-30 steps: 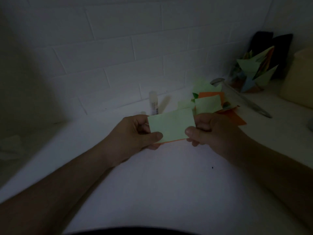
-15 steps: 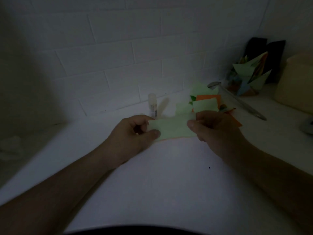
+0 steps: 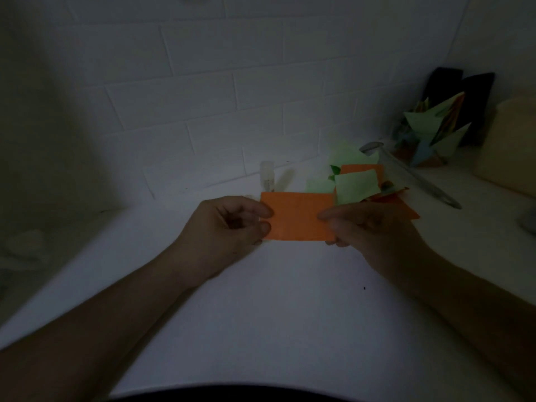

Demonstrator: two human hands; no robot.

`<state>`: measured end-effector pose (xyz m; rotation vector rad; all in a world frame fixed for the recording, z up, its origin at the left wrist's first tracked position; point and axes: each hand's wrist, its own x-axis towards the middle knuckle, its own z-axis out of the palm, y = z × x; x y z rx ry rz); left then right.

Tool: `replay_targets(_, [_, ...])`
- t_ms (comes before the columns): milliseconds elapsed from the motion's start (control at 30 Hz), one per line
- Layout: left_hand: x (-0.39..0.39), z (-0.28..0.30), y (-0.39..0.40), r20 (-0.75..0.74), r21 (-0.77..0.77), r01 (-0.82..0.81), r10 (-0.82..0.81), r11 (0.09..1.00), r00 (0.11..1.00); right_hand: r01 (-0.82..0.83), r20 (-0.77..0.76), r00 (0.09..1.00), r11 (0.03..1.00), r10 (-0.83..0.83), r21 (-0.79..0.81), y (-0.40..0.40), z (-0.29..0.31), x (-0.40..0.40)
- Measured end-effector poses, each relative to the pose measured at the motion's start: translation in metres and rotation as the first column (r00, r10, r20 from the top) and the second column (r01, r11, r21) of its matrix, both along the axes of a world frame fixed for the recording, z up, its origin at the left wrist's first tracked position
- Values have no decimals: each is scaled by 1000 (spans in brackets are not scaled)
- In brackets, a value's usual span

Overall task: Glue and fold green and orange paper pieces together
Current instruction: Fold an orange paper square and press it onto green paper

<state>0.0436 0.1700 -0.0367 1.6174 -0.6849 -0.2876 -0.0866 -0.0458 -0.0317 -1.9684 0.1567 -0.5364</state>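
Step in hand, my read: folding/alignment stage. I've got the flat orange rectangular paper piece held up just above the white desk, orange face toward cam. No green visible on it from this side, so can't tell if a green layer is stuck to the back.

Left hand: thumb and fingers curled, pinching the paper's left edge. Right hand: same on the right edge, thumb on top, other fingers under. Both gripping the piece, nothing else in either hand.

Next move prob needs: check edges are square, then either crease across the middle or set it down for glue. Paper is thin and floppy, so keep both pinches until it's flat on the desk, else it skews.

Further back, just behind the piece: small translucent glue stick standing upright, near the white brick wall. Within reach, but a hand must let go first.

Right of that: loose pile of light green and orange paper pieces, touching/overlapping, close behind my right hand. Could get nudged when I lay the piece down.

Beyond: long clear plastic tube lying diagonally, then folded multicolour paper models in the far right corner. Dark objects behind them, too dim to ID.
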Motion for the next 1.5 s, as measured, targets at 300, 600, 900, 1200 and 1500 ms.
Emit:
replay_targets(300, [-1, -1, -2, -5, 62, 59, -59, 996, 998, 71, 9, 997, 997, -71, 28, -7, -7, 7])
replay_targets(600, [-1, -2, -4, -50, 26, 97, -96, 995, 994, 110, 26, 994, 990, -108, -87, -7, -6, 7])
replay_targets(900, [3, -4, -5, -19, 58, 82, -81, 995, 997, 86, 23, 996, 993, -85, -84, -8, -9, 10])
replay_targets(1200, [4, -5, -4, -26, 73, 54, -52, 996, 998, 103, 19, 995, 992, -102, -77, -11, -13, 12])
replay_targets(1500, [-2, -2, -5, -86, 80, 59, -52, 995, 995, 94, -29, 995, 992, -97, -84, -10, -9, 10])
